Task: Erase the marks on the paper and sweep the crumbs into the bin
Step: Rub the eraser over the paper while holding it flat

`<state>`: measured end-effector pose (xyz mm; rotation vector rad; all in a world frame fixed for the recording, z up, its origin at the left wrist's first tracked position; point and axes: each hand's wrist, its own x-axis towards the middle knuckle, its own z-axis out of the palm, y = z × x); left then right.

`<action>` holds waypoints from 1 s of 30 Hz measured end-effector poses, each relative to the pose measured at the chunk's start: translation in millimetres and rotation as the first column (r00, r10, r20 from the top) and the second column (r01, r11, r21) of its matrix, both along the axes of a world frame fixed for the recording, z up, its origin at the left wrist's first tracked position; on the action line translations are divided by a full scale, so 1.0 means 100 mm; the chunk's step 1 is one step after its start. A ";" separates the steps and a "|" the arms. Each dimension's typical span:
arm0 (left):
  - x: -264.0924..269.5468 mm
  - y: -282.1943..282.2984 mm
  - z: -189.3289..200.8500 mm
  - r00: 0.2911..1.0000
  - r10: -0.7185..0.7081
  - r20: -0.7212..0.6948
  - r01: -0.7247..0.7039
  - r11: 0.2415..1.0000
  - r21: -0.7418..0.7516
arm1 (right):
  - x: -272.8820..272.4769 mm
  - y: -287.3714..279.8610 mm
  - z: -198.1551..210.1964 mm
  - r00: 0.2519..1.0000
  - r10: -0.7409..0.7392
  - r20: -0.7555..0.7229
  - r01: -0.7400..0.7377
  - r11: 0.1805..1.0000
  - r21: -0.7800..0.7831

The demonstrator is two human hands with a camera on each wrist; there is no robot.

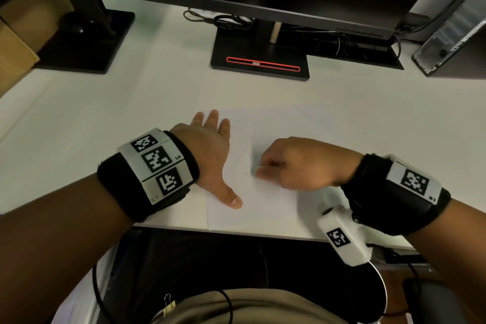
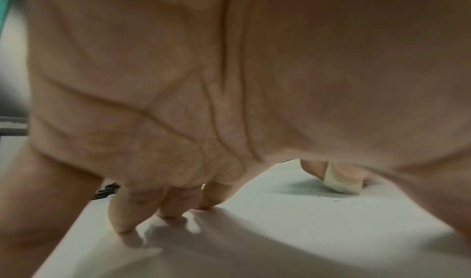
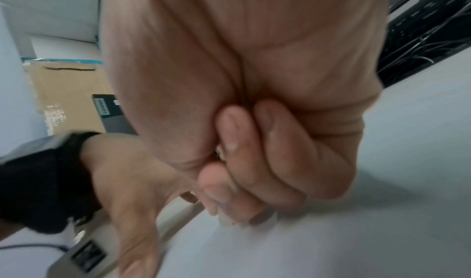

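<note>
A white sheet of paper (image 1: 273, 123) lies on the white desk near its front edge. My left hand (image 1: 210, 150) lies flat on the paper's left side, fingers spread and straight, holding it down. My right hand (image 1: 294, 163) is curled in a fist at the paper's middle and pinches a small whitish eraser (image 2: 342, 181), whose tip presses on the paper. In the head view the eraser is hidden by the fingers. Faint thin marks and specks (image 1: 259, 162) show on the paper by the right fingertips. No bin is in view.
A monitor on a black stand (image 1: 260, 60) rises behind the paper, with cables beside it. A second black stand (image 1: 86, 42) and a cardboard box (image 1: 15, 42) are at the far left; a computer case (image 1: 452, 31) is at the far right. The desk's front edge (image 1: 263, 233) lies just below the paper.
</note>
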<state>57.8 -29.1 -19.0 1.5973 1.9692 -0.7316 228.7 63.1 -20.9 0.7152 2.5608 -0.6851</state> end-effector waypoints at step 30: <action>-0.01 -0.05 -0.01 1.000 -0.004 -0.008 0.004 0.999 0.037 | -0.15 0.04 -0.03 0.996 -0.080 -0.047 0.081 0.997 0.012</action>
